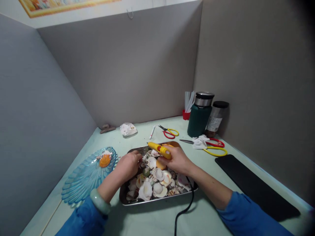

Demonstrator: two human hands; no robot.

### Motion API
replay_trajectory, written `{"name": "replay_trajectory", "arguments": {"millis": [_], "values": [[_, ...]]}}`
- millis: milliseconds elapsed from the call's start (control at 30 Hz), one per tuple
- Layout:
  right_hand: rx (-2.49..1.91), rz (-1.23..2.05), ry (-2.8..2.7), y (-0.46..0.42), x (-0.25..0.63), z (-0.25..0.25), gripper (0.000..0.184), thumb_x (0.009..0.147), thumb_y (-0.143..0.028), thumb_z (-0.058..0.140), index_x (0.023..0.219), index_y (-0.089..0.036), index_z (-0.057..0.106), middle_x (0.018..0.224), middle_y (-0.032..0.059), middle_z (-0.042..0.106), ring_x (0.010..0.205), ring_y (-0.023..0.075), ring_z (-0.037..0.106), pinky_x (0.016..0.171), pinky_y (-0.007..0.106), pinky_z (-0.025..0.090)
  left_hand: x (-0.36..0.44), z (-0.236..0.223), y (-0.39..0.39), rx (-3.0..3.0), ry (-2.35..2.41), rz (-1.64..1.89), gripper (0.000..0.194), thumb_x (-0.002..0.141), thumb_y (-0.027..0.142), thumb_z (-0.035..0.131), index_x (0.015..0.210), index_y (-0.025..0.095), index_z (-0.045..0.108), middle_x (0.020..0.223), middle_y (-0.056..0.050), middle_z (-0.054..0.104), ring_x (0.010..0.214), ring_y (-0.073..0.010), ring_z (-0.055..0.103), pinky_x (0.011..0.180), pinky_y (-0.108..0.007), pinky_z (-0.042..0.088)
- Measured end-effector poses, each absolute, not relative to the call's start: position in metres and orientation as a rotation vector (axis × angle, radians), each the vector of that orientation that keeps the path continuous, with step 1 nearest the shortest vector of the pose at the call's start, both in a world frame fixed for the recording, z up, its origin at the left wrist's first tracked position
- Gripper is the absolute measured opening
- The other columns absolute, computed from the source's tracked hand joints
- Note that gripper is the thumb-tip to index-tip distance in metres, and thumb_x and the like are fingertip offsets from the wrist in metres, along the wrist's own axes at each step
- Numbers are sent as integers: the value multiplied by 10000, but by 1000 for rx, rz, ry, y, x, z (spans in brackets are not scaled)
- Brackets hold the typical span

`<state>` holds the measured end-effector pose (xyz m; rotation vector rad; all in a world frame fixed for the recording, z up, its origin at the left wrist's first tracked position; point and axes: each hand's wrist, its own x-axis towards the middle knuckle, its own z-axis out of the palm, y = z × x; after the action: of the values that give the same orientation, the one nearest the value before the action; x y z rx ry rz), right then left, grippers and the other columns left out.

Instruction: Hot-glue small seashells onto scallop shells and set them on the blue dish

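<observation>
In my right hand (179,160) is a yellow hot glue gun (159,149), its nozzle pointing left over the shells. A black cord (184,211) runs from below that hand to the front of the table. My left hand (130,165) reaches over the left rim of a metal tray (137,203), its fingers curled down among the seashells (145,190). What those fingertips hold, if anything, is hidden. To the left lies a blue glass shell-shaped dish (83,180). An orange shell (104,160) and small whitish pieces sit at its far end.
Behind the tray are a white marker (152,132), small scissors (169,132) and a white packet (128,129). Large scissors (216,150) with crumpled tissue lie right, near a green bottle (199,118), a jar (216,119), a red cup of sticks (186,115) and a black mat (256,186).
</observation>
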<state>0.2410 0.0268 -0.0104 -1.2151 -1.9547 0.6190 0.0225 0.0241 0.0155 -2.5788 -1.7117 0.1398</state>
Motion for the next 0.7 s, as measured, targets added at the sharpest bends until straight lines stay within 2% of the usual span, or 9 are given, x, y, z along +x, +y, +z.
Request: {"name": "replay_trajectory", "arguments": {"millis": [167, 267, 367, 533, 600, 700], "values": [[-1215, 578, -1986, 28, 241, -13, 191, 759, -314, 634, 913, -200, 641, 946, 59, 677, 856, 231, 609, 755, 297, 437, 30, 12, 29, -2560, -1711, 155, 247, 806, 160, 491, 981, 232, 650, 999, -82, 661, 893, -226, 639, 703, -287, 456], [-1219, 559, -1998, 28, 241, -13, 169, 763, -319, 632, 886, -203, 628, 887, 44, 671, 810, 216, 604, 716, 281, 431, 28, 14, 31, -2529, -1722, 160, 231, 842, 193, 453, 975, 225, 639, 937, -80, 684, 875, -228, 639, 713, -296, 450], [-1227, 563, -2001, 26, 241, -11, 157, 769, -317, 624, 880, -206, 615, 839, 29, 658, 768, 201, 594, 686, 268, 424, 21, 22, 31, -2520, -1704, 180, 267, 852, 184, 417, 1013, 221, 627, 986, -94, 678, 879, -229, 625, 717, -312, 439], [-1232, 561, -2012, 26, 241, -9, 164, 764, -310, 624, 888, -202, 620, 847, 34, 649, 775, 205, 587, 685, 273, 417, 13, 33, 18, -2688, -1506, 362, 157, 725, 152, 572, 752, 242, 697, 835, -70, 686, 936, -257, 566, 787, -346, 398], [-1240, 555, -2019, 26, 241, -9, 165, 759, -310, 626, 882, -200, 621, 837, 34, 646, 771, 208, 586, 673, 273, 414, 14, 33, 13, -2702, -1435, 413, 172, 692, 133, 595, 775, 233, 708, 881, -95, 684, 954, -282, 543, 810, -388, 378], [-1249, 553, -2020, 27, 240, -11, 163, 759, -317, 626, 874, -201, 621, 827, 33, 647, 761, 208, 586, 659, 271, 410, 15, 31, 9, -2654, -1406, 442, 182, 719, 114, 561, 797, 201, 701, 908, -131, 680, 957, -290, 529, 838, -425, 353]]}}
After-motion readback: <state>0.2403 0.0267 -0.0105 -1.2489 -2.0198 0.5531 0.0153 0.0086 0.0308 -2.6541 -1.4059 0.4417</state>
